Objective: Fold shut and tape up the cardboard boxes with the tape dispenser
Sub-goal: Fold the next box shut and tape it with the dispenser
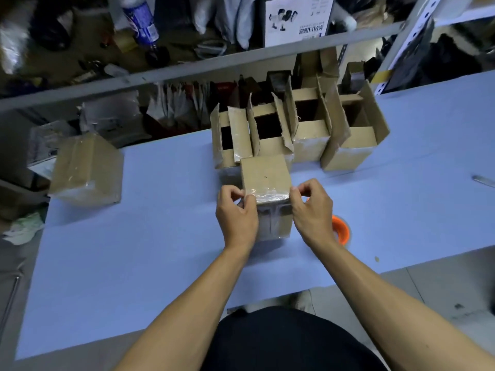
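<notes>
Tape could wrinkle here
Both hands' fingers, left hand (237, 210) and right hand (312, 210), pinch tape on the closed box (265, 175); uneven pull skews it.

Little is legible. A white printed carton (298, 18) on the grey metal shelf (187, 69), above the row of open brown cardboard boxes (297, 129), carries upside-down dark characters too blurred to read. Left of it on the same shelf, a blue-labelled plastic bottle (140, 20) bears white lettering, also unreadable.
</notes>
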`<state>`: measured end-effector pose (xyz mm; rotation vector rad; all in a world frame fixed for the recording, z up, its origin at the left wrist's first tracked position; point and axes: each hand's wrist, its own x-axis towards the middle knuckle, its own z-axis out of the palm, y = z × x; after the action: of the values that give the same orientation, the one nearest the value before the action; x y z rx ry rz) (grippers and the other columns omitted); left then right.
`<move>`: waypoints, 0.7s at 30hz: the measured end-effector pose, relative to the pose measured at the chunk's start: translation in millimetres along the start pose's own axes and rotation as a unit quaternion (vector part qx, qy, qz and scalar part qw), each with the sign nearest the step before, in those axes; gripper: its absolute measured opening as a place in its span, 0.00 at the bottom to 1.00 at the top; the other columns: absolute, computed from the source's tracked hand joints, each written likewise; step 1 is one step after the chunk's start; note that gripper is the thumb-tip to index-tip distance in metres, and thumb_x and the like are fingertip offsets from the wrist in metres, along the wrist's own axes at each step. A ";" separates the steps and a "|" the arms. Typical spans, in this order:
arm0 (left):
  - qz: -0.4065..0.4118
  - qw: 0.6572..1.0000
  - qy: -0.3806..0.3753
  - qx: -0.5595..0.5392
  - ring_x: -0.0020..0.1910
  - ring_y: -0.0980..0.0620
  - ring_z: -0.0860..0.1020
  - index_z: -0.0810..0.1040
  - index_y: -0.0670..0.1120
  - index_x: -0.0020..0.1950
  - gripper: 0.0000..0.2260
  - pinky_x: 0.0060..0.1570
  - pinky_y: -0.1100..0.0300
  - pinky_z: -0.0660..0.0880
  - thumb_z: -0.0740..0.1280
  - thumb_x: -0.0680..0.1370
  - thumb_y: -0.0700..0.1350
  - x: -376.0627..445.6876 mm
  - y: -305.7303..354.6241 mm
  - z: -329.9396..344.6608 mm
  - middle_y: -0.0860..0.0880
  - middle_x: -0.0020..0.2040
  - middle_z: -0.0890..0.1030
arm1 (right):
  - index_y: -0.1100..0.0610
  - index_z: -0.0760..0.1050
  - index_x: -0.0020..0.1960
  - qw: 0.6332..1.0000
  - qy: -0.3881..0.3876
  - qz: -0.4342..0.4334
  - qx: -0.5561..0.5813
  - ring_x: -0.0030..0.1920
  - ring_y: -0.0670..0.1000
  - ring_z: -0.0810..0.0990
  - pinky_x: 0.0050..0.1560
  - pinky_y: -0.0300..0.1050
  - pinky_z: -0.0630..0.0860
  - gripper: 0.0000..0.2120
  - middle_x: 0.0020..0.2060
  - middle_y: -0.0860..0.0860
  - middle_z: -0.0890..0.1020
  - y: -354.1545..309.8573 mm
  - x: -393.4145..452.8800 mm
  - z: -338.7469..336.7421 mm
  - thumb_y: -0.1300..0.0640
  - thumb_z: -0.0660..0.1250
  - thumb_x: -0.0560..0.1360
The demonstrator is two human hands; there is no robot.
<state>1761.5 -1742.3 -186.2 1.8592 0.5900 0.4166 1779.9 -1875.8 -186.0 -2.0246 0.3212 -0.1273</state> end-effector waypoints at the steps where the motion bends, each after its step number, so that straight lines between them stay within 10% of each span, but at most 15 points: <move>1: -0.023 1.000 0.007 -0.014 0.41 0.52 0.74 0.71 0.45 0.45 0.07 0.40 0.69 0.68 0.67 0.73 0.35 -1.0 -1.8 1.2 0.48 0.43 0.76 | 0.58 0.72 0.41 1.000 0.001 0.010 0.008 0.42 0.48 0.76 0.42 0.43 0.69 0.06 0.38 0.49 0.79 1.1 -3.7 0.8 0.59 0.65 0.76; 6: -0.090 0.987 -0.130 -0.027 0.57 0.58 0.77 0.68 0.49 0.70 0.24 0.55 0.65 0.74 0.71 0.76 0.46 -11.7 -16.8 6.3 0.54 0.61 0.77 | 0.54 0.73 0.58 0.999 -0.037 0.024 0.013 0.51 0.48 0.76 0.53 0.44 0.72 0.15 0.53 0.46 0.79 8.2 -19.1 17.0 0.52 0.70 0.74; 16: -0.152 0.971 -0.167 -0.080 0.61 0.54 0.78 0.69 0.48 0.75 0.19 0.56 0.66 0.74 0.60 0.84 0.44 -6.7 -35.0 4.8 0.51 0.66 0.79 | 0.52 0.76 0.68 0.989 -0.127 -0.006 0.075 0.52 0.38 0.78 0.55 0.32 0.72 0.16 0.54 0.47 0.82 32.9 -14.4 -0.5 0.56 0.61 0.82; 21: -0.199 0.952 -0.168 -0.159 0.58 0.54 0.79 0.76 0.47 0.68 0.15 0.55 0.65 0.75 0.56 0.85 0.44 -1.1 -22.8 -1.9 0.50 0.60 0.82 | 0.48 0.64 0.77 0.959 -0.251 0.042 0.123 0.71 0.34 0.65 0.76 0.42 0.60 0.21 0.72 0.38 0.69 38.1 -18.7 -7.9 0.48 0.56 0.84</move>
<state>1755.1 -1734.8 -206.9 1.4147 0.6048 -0.0723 1753.6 -1893.7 -215.2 -1.7212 0.0626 0.3790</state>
